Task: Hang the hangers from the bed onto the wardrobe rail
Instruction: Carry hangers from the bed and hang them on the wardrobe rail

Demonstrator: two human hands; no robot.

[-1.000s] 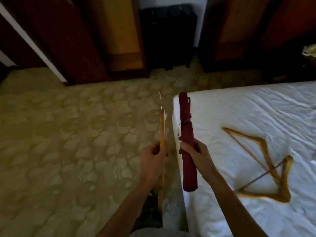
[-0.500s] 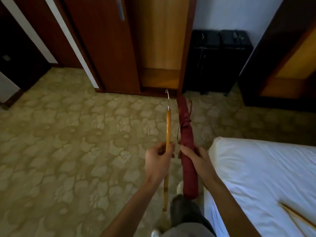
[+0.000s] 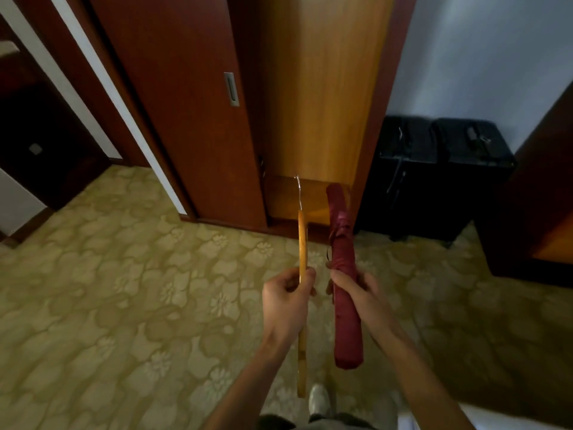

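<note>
My left hand (image 3: 288, 301) grips a wooden hanger (image 3: 302, 243), seen edge-on, its metal hook (image 3: 298, 189) pointing up toward the wardrobe. My right hand (image 3: 359, 290) grips a dark red padded hanger (image 3: 342, 243), also held upright and edge-on. Straight ahead stands the wardrobe (image 3: 322, 103), its light wood interior open between the sliding door (image 3: 186, 103) and the right frame. The rail is above the frame and hidden. Only a white corner of the bed (image 3: 502, 420) shows at bottom right.
Two black suitcases (image 3: 440, 175) stand against the wall right of the wardrobe. Dark wooden furniture (image 3: 539, 197) is at far right. A patterned yellow carpet (image 3: 124, 305) covers the floor. My shoe (image 3: 319, 398) shows at the bottom.
The view has swung from the bed toward the wardrobe and come closer. The bed with its remaining wooden hanger has slid out of sight. Both hands keep their hangers upright.
</note>
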